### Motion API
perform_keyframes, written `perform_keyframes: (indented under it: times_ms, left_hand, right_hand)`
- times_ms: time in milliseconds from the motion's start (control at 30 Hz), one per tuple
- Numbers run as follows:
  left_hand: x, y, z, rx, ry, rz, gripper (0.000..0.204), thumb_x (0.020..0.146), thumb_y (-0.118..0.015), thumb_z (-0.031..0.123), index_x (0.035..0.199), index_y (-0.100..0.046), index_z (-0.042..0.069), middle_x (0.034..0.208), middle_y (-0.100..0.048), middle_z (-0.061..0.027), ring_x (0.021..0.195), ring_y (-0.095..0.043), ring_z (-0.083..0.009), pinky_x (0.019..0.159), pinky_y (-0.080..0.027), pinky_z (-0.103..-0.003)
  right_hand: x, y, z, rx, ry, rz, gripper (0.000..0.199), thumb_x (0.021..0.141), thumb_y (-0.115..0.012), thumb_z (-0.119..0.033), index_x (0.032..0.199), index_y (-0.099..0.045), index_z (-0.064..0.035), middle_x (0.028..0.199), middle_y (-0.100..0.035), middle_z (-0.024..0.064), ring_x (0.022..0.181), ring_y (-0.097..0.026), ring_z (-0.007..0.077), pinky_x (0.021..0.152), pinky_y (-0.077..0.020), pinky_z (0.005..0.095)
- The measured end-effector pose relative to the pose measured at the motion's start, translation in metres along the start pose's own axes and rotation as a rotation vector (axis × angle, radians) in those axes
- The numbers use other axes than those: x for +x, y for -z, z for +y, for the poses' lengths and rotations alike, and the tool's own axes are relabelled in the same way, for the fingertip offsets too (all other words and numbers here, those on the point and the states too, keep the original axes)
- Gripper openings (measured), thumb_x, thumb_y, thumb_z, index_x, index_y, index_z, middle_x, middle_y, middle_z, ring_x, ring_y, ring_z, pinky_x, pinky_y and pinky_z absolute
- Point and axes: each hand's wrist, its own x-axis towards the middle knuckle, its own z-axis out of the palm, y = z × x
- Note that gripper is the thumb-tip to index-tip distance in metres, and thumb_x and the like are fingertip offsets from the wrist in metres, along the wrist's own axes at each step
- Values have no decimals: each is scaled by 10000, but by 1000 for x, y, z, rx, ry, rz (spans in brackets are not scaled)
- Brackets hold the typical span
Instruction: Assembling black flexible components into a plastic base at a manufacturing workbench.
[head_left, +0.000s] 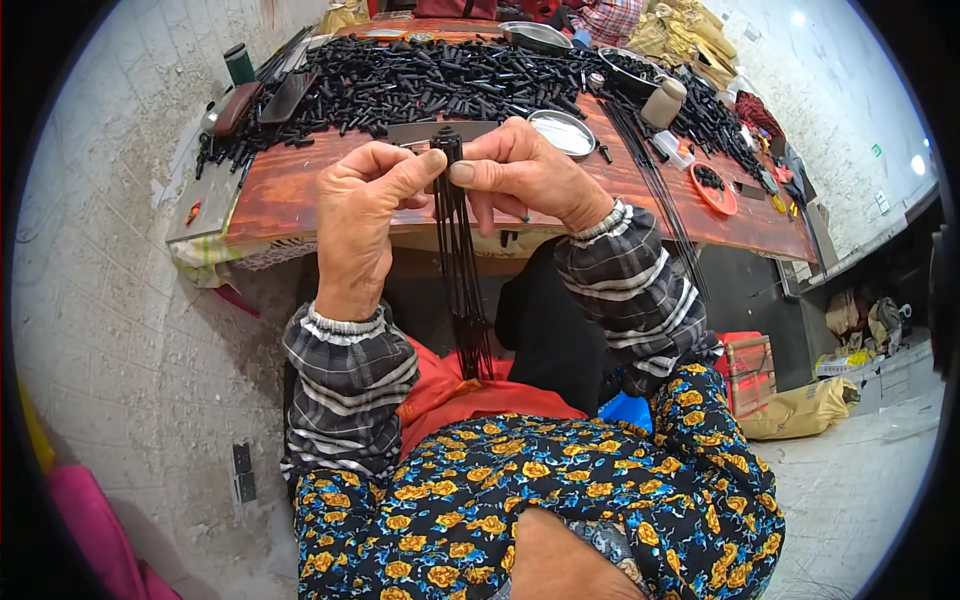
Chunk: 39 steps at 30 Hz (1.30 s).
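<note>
My left hand (362, 215) and my right hand (520, 175) meet above my lap at the near edge of the wooden table (290, 185). Between the thumbs and fingers of both hands sits a small black cap-like piece (446, 143) at the top of a bundle of thin black rods (462, 270). The rods hang straight down from my fingers toward my lap and the red cloth (455, 395) there. Both hands pinch the top of the bundle.
A large heap of short black tubes (430, 80) covers the far half of the table. Round metal dishes (563, 132), an orange dish (714, 190) with black bits, long black rods (650, 170) and a grey roll (662, 102) lie to the right. Sacks and boxes stand on the floor at right.
</note>
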Motion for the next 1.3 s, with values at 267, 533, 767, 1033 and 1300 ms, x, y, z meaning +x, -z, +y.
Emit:
perform_keyframes:
  times_ms: [267,533,767,1033,1300]
  left_hand:
    - [15,-3,-12,-108,-19,-206,268,888,-638,110,1124,-646,-17,1046,-660,-81,892,-599,-116,807,-463,-236]
    - [35,3,-34,-216,-6,-166,245,871,-646,74,1090,-652,-35,1122,-644,-133,910,-614,-129,721,-472,-188]
    - [52,-5,-37,-346,179,-56,225,842,-638,0,1059,-615,-51,1092,-638,-196,882,-662,-186,745,-580,-254]
    - [72,-8,-44,-166,98,49,255,792,-670,-51,1036,-597,-26,858,-675,-102,762,-659,-149,619,-522,-221]
    - [92,-15,-22,-38,41,-87,421,836,-629,10,1228,-498,-71,904,-635,-134,782,-653,-226,751,-538,-323]
  right_hand:
    - [13,5,15,185,-21,-2,301,931,-581,-257,886,-678,24,602,-664,111,362,-435,21,339,-302,169]
    - [23,16,43,408,-18,-66,304,955,-545,-266,860,-661,-2,590,-651,109,363,-476,52,336,-310,168]
    - [29,18,81,527,-41,13,385,974,-494,-359,817,-645,-41,502,-586,53,350,-441,33,329,-284,158]
    - [23,4,72,278,-160,204,270,858,-628,-228,993,-677,0,658,-646,41,425,-494,29,370,-324,169]
    - [20,-9,73,187,-168,260,249,917,-581,-204,936,-666,29,758,-679,62,444,-515,62,393,-392,195]
